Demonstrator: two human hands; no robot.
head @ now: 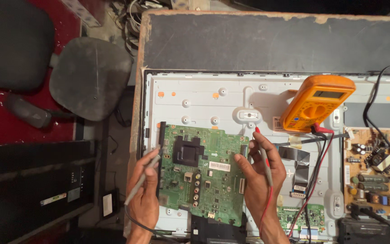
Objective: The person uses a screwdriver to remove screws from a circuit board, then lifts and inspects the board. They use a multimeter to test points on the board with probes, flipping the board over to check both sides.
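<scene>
A green circuit board lies on the white metal back panel of an opened flat screen. My left hand holds a grey test probe against the board's left edge. My right hand grips a second grey probe with a red tip and red lead, at the board's right edge. An orange multimeter leans on the panel up and to the right, its red and black leads running down toward my hands.
A tan power board with capacitors sits at the right, and a small green board lies below. Flat ribbon cables cross between boards. The screen rests on a dark worn table. A dusty office chair stands at the left.
</scene>
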